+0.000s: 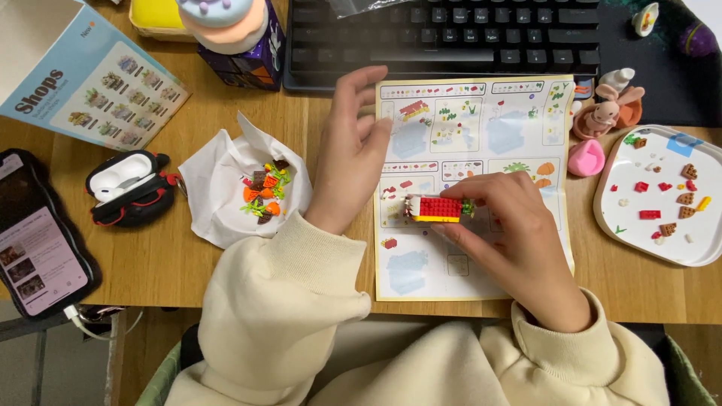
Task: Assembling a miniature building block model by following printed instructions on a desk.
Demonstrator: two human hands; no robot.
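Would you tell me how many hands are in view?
2: the left hand rests on the instruction sheet; the right hand pinches a red brick assembly over it.

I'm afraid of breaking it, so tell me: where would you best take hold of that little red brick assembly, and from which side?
Probably by its two long edges, as the right hand does: fingertips pinch the red brick assembly across its narrow width, coming from the right end. It is a flat, oblong slab, so the long sides give parallel faces, and the green bits at the right end stay unpressed. The left hand rests flat on the instruction sheet.
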